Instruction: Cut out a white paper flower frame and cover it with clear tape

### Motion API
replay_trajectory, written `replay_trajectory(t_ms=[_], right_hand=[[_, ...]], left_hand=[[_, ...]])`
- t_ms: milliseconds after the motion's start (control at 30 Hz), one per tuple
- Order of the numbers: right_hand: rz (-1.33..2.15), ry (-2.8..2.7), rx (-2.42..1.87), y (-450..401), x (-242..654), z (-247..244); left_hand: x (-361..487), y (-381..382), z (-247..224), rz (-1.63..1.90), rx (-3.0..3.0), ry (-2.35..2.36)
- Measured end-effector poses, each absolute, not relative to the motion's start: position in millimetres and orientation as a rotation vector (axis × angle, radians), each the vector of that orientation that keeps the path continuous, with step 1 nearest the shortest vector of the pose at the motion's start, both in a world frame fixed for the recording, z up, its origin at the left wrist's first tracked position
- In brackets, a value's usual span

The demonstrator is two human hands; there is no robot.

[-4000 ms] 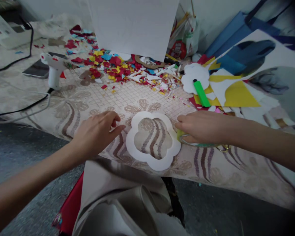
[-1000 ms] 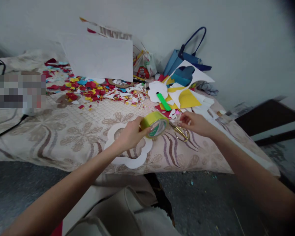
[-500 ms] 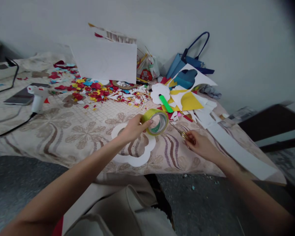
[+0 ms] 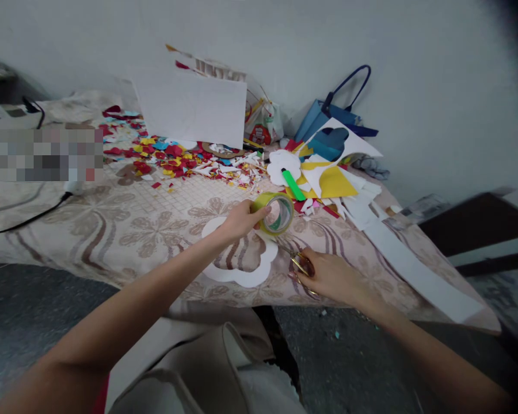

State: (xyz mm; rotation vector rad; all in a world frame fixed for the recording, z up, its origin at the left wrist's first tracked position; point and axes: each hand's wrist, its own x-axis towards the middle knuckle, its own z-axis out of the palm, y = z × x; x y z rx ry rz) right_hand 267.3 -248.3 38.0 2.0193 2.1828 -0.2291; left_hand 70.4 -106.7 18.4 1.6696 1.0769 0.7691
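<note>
Holding one tape (image 4: 281, 219), one scissors (image 4: 301, 265)

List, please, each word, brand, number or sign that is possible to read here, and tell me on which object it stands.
No text can be read for certain.
Roll of tape in the left hand: green marking inside its core, too small to read.
Plastic bag: red patch with pale marks, too blurred to read.

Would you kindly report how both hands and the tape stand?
Left hand gripping yellow tape roll. Right hand holding gold-handled scissors. White flower-shaped ring partly hidden by left arm.
</note>
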Motion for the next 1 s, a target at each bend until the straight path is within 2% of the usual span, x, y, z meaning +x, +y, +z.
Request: replay_trajectory(t_ms=[700, 1000], right_hand=[[0.105, 2.159, 1.910, -223.7, 246.4, 28.7], [0.083, 2.148, 1.932, -222.7, 248.5, 17.3]], left_hand=[[64.2, -117.8, 27.3, 0.841, 1.797, 1.084], [60.8, -104.3, 25.1, 0.880, 1.412, 1.043]])
